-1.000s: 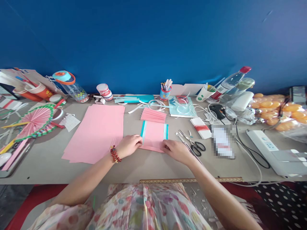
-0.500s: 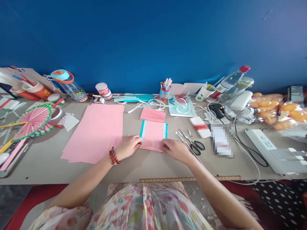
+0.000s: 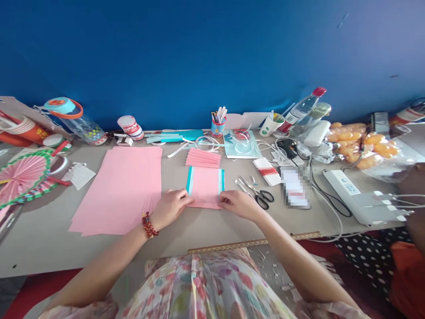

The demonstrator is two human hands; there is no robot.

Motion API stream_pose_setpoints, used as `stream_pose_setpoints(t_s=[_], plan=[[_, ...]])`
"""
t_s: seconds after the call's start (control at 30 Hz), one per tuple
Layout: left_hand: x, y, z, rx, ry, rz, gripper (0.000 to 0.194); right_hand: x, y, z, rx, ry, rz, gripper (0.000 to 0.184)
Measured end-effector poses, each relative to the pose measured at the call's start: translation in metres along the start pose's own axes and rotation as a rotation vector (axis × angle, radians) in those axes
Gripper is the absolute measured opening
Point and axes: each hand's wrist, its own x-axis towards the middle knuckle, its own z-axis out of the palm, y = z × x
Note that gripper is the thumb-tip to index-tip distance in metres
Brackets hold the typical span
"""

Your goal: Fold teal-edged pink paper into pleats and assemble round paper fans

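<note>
Flat on the table in front of me lies a small pink paper sheet [image 3: 205,184] with blue and white strips along its left and right edges. A narrow fold runs along its near edge. My left hand [image 3: 171,204] is closed on the near left corner, fingers pinched at the fold. At the near right corner my right hand [image 3: 238,204] pinches the same fold, its fingers curled. Just beyond the sheet sits a pleated pink paper [image 3: 203,158]. Large pink sheets [image 3: 122,186] are stacked left of my left hand. Black-handled scissors [image 3: 260,195] lie right of my right hand.
A white card wound with red string [image 3: 267,171], a blurred-out phone-like object [image 3: 296,188] and a power strip [image 3: 352,190] lie to the right. A pleated pink fan [image 3: 28,173] is at far left. Pen cup [image 3: 218,127] and bottles line the wall. Someone's arm [image 3: 416,204] shows at the right edge.
The view has turned slightly right, so things sit further left, and another person's arm has come into view. Both my hands stay at the sheet's near corners, and the fold along its near edge shows more clearly.
</note>
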Motion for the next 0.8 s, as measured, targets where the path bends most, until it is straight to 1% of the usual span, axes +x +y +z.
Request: stream_pose_setpoints(t_s=[0.17, 0.3, 0.53, 0.8], plan=[[0.0000, -0.0024, 0.0024, 0.008, -0.019, -0.006, 0.029, -0.0003, 0.0019, -0.0018, 0.033, -0.014, -0.025, 0.010], [-0.0003, -0.0029, 0.0041, -0.006, -0.013, -0.010, 0.030, -0.0014, 0.0017, 0.0010, 0.004, -0.007, -0.039, 0.011], [0.0001, -0.0030, 0.0046, 0.003, -0.009, -0.003, 0.029, -0.0022, 0.0005, 0.0054, -0.042, 0.014, -0.002, 0.007], [0.0006, -0.0026, 0.0045, -0.008, 0.000, -0.006, 0.030, -0.0020, -0.0008, 0.0044, -0.044, -0.003, 0.001, 0.008]])
